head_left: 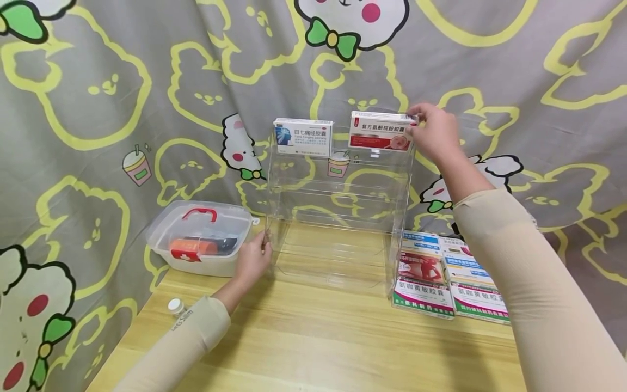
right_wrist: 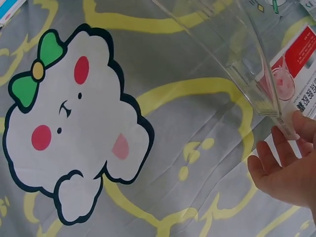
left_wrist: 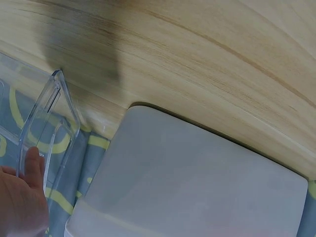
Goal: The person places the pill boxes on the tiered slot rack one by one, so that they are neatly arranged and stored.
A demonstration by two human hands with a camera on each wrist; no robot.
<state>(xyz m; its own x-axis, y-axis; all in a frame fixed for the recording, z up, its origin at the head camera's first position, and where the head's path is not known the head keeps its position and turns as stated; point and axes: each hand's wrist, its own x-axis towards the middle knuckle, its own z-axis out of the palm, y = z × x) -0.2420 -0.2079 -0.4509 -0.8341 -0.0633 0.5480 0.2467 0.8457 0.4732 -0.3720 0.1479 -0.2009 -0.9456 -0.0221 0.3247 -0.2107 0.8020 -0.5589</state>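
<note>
A clear acrylic tiered shelf [head_left: 338,218] stands on the wooden table [head_left: 313,337]. On its top tier sit a blue-and-white medicine box [head_left: 302,136] and a red-and-white medicine box [head_left: 379,130]. My right hand [head_left: 417,123] pinches the right end of the red box; in the right wrist view the fingers [right_wrist: 284,155] lie against that red box [right_wrist: 298,64] beside the shelf's corner [right_wrist: 247,74]. My left hand [head_left: 263,246] grips the shelf's lower left front edge. The left wrist view shows its thumb [left_wrist: 33,165] on the clear edge [left_wrist: 49,118].
A clear first-aid box [head_left: 201,237] with a red handle sits left of the shelf; its white lid [left_wrist: 192,182] fills the left wrist view. A small white bottle [head_left: 175,306] stands near the table's left edge. Several medicine boxes [head_left: 446,277] lie at the right. A cartoon curtain [head_left: 98,109] hangs behind.
</note>
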